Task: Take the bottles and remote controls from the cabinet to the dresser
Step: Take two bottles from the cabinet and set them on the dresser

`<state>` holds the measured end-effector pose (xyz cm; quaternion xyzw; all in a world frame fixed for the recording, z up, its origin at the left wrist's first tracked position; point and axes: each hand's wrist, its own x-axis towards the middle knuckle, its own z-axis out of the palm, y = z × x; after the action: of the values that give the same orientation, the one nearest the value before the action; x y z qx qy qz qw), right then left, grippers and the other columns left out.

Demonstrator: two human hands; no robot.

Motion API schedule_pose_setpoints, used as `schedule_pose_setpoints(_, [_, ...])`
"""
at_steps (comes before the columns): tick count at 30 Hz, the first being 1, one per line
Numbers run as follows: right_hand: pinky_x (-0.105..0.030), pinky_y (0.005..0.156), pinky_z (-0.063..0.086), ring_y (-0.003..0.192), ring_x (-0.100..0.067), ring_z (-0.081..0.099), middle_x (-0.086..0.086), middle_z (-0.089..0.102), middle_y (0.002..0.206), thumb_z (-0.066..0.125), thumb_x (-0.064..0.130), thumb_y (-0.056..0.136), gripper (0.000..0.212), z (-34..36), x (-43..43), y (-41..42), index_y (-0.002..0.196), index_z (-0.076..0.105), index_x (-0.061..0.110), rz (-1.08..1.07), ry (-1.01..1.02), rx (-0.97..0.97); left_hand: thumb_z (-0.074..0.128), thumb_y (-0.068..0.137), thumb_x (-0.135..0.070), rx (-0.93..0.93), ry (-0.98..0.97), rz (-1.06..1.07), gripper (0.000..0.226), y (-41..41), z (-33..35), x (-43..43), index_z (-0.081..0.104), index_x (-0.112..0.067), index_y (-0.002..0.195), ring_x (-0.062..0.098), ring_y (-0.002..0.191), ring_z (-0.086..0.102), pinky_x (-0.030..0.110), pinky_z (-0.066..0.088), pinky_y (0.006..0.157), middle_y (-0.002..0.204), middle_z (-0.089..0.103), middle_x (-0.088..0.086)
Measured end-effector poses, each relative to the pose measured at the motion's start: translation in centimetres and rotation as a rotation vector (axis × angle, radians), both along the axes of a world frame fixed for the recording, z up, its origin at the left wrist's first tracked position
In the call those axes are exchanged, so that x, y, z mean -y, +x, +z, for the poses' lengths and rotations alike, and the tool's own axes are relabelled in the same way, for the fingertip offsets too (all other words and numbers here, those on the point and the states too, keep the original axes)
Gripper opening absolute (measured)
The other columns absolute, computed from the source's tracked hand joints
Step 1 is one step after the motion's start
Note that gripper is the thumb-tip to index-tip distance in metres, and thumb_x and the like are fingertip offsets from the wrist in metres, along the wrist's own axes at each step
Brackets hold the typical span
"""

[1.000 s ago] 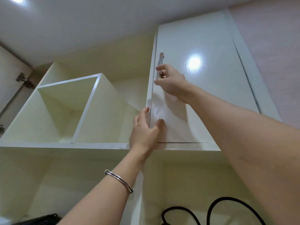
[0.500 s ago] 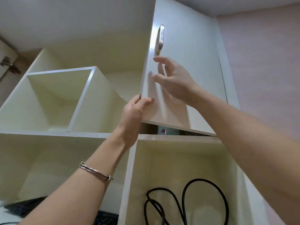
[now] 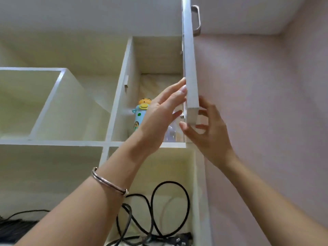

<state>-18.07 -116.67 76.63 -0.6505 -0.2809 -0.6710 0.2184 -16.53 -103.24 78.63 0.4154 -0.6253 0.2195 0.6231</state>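
Note:
The white cabinet door [image 3: 190, 68] stands swung wide, seen edge-on, with its metal handle [image 3: 197, 20] at the top. My left hand [image 3: 159, 112] is raised inside the opening, fingertips resting on the door's inner face. My right hand [image 3: 205, 128] cups the door's lower corner from the outer side. Inside the upper compartment stands a light-blue cartoon bottle [image 3: 140, 112] with a yellow-orange top. A clear bottle [image 3: 171, 134] shows partly behind my left hand. No remote control is visible.
Black cables [image 3: 159, 210] coil in the compartment below. A dark keyboard-like object [image 3: 14, 228] lies at the lower left. Open cream cubbies [image 3: 35, 103] fill the left side. A pink wall [image 3: 266, 103] runs along the right of the cabinet.
The door has swung from nearly shut to fully wide. The bottles inside have come into sight. My right hand dropped from below the handle to the door's lower corner; my left hand followed the edge.

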Motion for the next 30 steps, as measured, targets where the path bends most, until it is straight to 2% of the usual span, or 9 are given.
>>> schedule_pose_setpoints(4, [-0.013, 0.068, 0.055, 0.094, 0.005, 0.058, 0.024, 0.054, 0.108, 0.068, 0.007, 0.076, 0.062, 0.2, 1.4, -1.2, 0.118, 0.04, 0.043, 0.037, 0.012, 0.001, 0.052, 0.08, -0.037, 0.013, -0.007, 0.035, 0.047, -1.3, -0.2, 2.3, 0.055, -0.031, 0.126, 0.007, 0.12, 0.055, 0.026, 0.045, 0.098, 0.131, 0.058, -0.008])
schedule_pose_setpoints(7, [0.0, 0.066, 0.045, 0.085, 0.017, 0.057, 0.029, 0.054, 0.098, 0.068, 0.009, 0.069, 0.063, 0.2, 2.3, -2.1, 0.105, 0.038, 0.05, 0.059, 0.049, 0.009, 0.054, 0.09, -0.033, 0.046, 0.006, 0.068, 0.039, -2.3, -0.2, 3.7, 0.052, -0.029, 0.128, 0.007, 0.123, 0.052, 0.018, 0.049, 0.091, 0.136, 0.052, -0.006])
schedule_pose_setpoints(9, [0.001, 0.068, 0.043, 0.085, 0.017, 0.057, 0.028, 0.055, 0.099, 0.067, 0.012, 0.066, 0.062, 0.2, 2.6, -2.4, 0.107, 0.038, 0.049, 0.08, 0.069, -0.01, 0.052, 0.092, -0.027, 0.049, -0.005, 0.081, 0.036, -2.8, -0.1, 4.3, 0.052, -0.027, 0.128, 0.008, 0.124, 0.051, 0.012, 0.051, 0.081, 0.137, 0.049, -0.005])
schedule_pose_setpoints(13, [0.0, 0.064, 0.044, 0.084, 0.013, 0.059, 0.022, 0.058, 0.1, 0.068, 0.005, 0.069, 0.064, 0.1, 2.9, -2.2, 0.111, 0.039, 0.043, 0.129, 0.051, -0.014, 0.051, 0.092, -0.028, 0.043, -0.023, 0.091, 0.038, -2.8, -0.1, 4.5, 0.051, -0.027, 0.13, 0.005, 0.123, 0.052, 0.016, 0.049, 0.089, 0.138, 0.048, -0.006])
schedule_pose_setpoints(16, [0.001, 0.063, 0.043, 0.081, 0.017, 0.058, 0.025, 0.057, 0.095, 0.069, 0.001, 0.072, 0.062, 0.0, 2.7, -2.2, 0.102, 0.04, 0.047, 0.131, 0.063, 0.001, 0.05, 0.093, -0.028, 0.046, -0.014, 0.078, 0.037, -3.0, -0.2, 4.2, 0.05, -0.026, 0.13, 0.005, 0.121, 0.053, 0.008, 0.051, 0.078, 0.137, 0.05, -0.007])
schedule_pose_setpoints(21, [-0.001, 0.061, 0.046, 0.078, 0.019, 0.057, 0.026, 0.055, 0.085, 0.069, 0.005, 0.076, 0.054, -0.2, 2.6, -1.8, 0.096, 0.04, 0.046, 0.096, 0.082, 0.021, 0.05, 0.093, -0.03, 0.079, 0.019, 0.169, 0.029, -2.7, -0.5, 3.2, 0.055, -0.027, 0.121, -0.002, 0.103, 0.061, 0.028, 0.051, 0.096, 0.11, 0.063, -0.015])
schedule_pose_setpoints(24, [-0.002, 0.059, 0.048, 0.076, 0.018, 0.057, 0.024, 0.056, 0.085, 0.07, 0.005, 0.076, 0.047, -0.4, 2.5, -1.6, 0.104, 0.045, 0.033, 0.087, 0.098, 0.026, 0.05, 0.093, -0.029, 0.088, 0.039, 0.242, 0.017, -2.0, -0.7, 2.3, 0.061, -0.029, 0.105, 0.01, 0.102, 0.062, 0.031, 0.049, 0.095, 0.1, 0.064, -0.015])
schedule_pose_setpoints(26, [-0.006, 0.061, 0.051, 0.076, 0.015, 0.058, 0.022, 0.058, 0.086, 0.071, 0.007, 0.076, 0.041, -0.6, 2.2, -1.4, 0.106, 0.049, 0.026, 0.083, 0.127, 0.034, 0.051, 0.093, -0.025, 0.074, 0.033, 0.305, 0.013, -1.1, -1.1, 1.3, 0.063, -0.024, 0.097, 0.016, 0.094, 0.064, 0.027, 0.05, 0.088, 0.095, 0.066, -0.006])
schedule_pose_setpoints(30, [-0.002, 0.06, 0.046, 0.074, 0.007, 0.06, 0.015, 0.062, 0.085, 0.07, 0.02, 0.077, 0.027, -1.0, 1.1, -0.9, 0.096, 0.051, 0.026, 0.019, 0.239, 0.067, 0.054, 0.09, -0.014, 0.03, 0.036, 0.452, 0.013, 2.2, -2.5, -1.8, 0.064, -0.019, 0.082, 0.004, 0.06, 0.064, 0.012, 0.051, 0.064, 0.074, 0.066, 0.001])
